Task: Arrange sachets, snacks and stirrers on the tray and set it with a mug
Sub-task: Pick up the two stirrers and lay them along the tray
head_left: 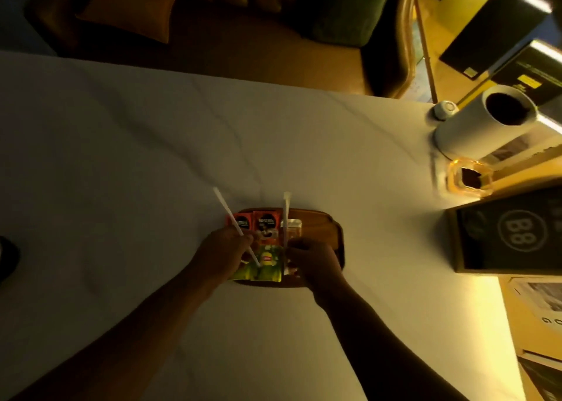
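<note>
A brown wooden tray point(322, 228) lies on the white table. On it sit two red coffee sachets point(257, 221), green tea sachets point(264, 265) and a clear snack packet point(293, 227). My left hand point(223, 253) pinches a white wrapped stirrer point(231, 215) that slants up to the left over the sachets. My right hand point(313, 260) grips a second white stirrer point(286, 215), which stands nearly straight along the snack packet. A white mug point(474, 127) stands far right near the table's corner.
A glass ashtray point(465, 178) and a dark box marked 88 point(511, 236) sit at the right edge. A small white round object point(445, 108) lies behind the mug. Chairs and a cushion stand beyond the far edge.
</note>
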